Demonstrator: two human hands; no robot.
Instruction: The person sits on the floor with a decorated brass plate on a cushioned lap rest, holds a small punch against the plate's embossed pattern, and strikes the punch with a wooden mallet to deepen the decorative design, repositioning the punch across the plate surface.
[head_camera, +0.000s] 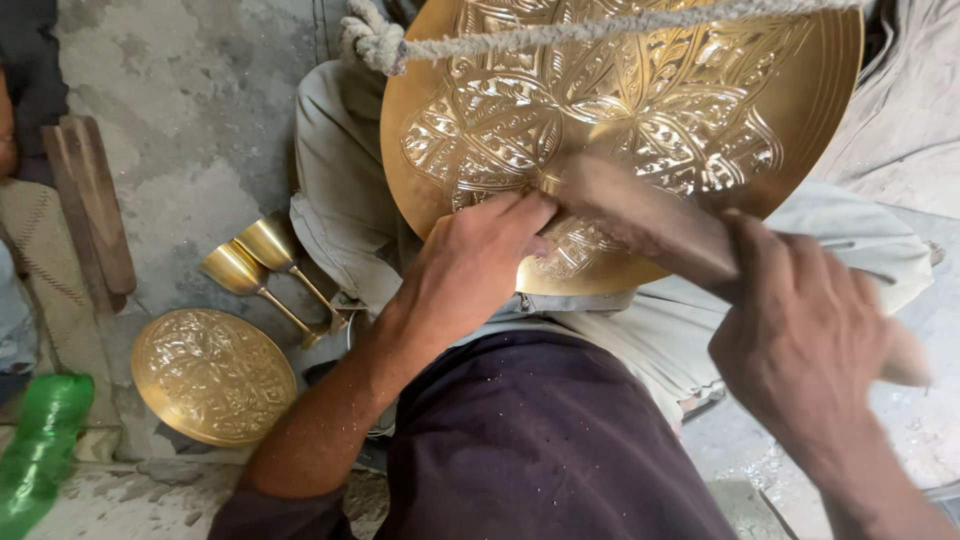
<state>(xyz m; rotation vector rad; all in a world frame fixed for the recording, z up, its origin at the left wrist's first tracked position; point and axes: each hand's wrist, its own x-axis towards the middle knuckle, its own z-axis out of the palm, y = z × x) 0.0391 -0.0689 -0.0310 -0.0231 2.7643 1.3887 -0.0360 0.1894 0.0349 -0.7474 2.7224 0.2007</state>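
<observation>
Left hand (470, 265) pinches unseen tool against large brass plate (800, 90), frame centre. Right hand (800, 340) clenched on wooden mallet (640, 215); long axis runs lower right to upper left, head toward left grip.

Brass tray (640, 110) – glossy, embossed; mallet (650, 225) – matt wood

A metalworker's floor workshop, where a person sits on a rough, stained concrete floor (190, 130) instead of at a table. A large engraved brass plate (640, 110) rests on their lap, held by a thick rope (560, 35), with metal filings scattered on the dark cloth below. On the floor nearby lie a smaller engraved brass plate (212, 375), two brass goblets (255, 260), worn wooden blocks (90, 210) and a green plastic bottle (40, 450).
</observation>
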